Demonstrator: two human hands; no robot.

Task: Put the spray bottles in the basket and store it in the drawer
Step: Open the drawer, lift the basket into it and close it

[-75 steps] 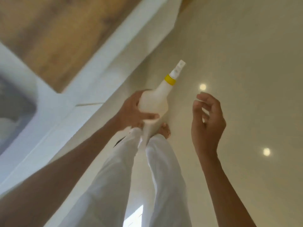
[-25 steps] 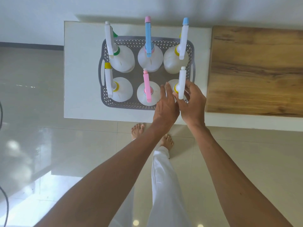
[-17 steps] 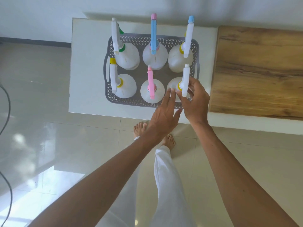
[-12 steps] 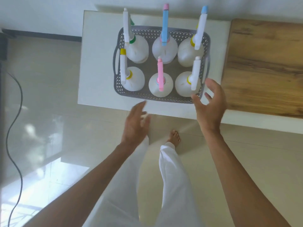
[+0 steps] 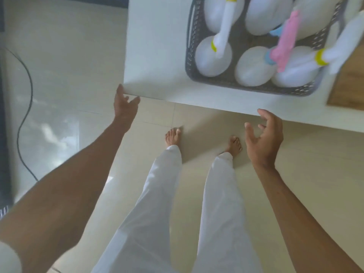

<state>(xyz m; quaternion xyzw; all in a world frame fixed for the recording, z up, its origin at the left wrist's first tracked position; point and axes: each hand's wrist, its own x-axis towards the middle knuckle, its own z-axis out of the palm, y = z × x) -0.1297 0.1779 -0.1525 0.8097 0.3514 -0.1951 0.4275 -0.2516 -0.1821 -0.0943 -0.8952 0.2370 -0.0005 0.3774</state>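
Spray bottles (image 5: pixel 254 66) stand upright in the grey basket (image 5: pixel 232 81), which sits on the white bench (image 5: pixel 157 46) near its front edge, at the top right of the view. Neither hand touches them. Left hand (image 5: pixel 124 104) is open and empty, fingers loosely spread, its fingertips at or just under the bench's front left corner; contact cannot be told. Right hand (image 5: pixel 263 138) is open too, fingers curled, palm turned left, empty, held below the bench edge and apart from the basket. Both forearms are bare. Between the hands, white trousers (image 5: pixel 157 203) and two bare feet (image 5: pixel 173 135) stand on the glossy cream tile floor (image 5: pixel 69 66). In the basket, the near row has three white bottles: the left with a yellow collar (image 5: pixel 213 45) and white sprayer, the middle with a pink sprayer (image 5: pixel 285 41), the right with a yellow collar, blurred. More bottles behind are cut off by the top of the view. A wood surface (image 5: pixel 348 81) adjoins the bench on the right. A black cable (image 5: pixel 24 91) runs across the floor at left.
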